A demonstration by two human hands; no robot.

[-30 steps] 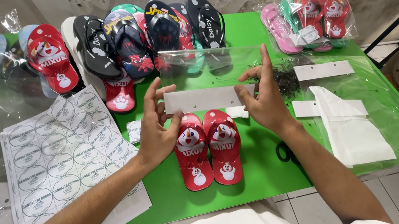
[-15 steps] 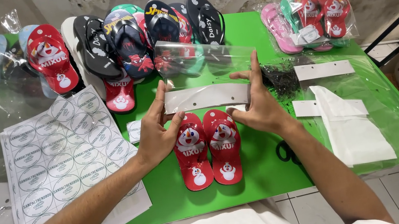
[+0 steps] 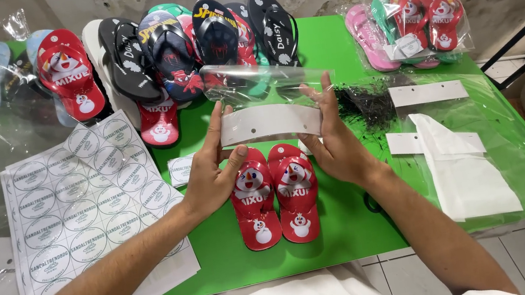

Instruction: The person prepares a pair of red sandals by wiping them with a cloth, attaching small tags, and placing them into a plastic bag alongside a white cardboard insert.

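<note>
bag (image 3: pixel 267 82): clear glossy plastic film, between both hands
header strip (image 3: pixel 269 123): matt white card
sandals (image 3: pixel 274 193): smooth red rubber foam, below the hands
table (image 3: pixel 353 223): smooth green

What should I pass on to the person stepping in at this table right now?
Left hand and right hand each grip one end of a clear plastic bag by its white header card, raised above the table.
The pair of red sandals lies side by side on the green table just under the hands, not bagged.
Done: several bagged pairs sit at the far right.
Left: the red pair is still outside the bag. Loose sandals line the far edge; a round sticker sheet lies at the left.
</note>
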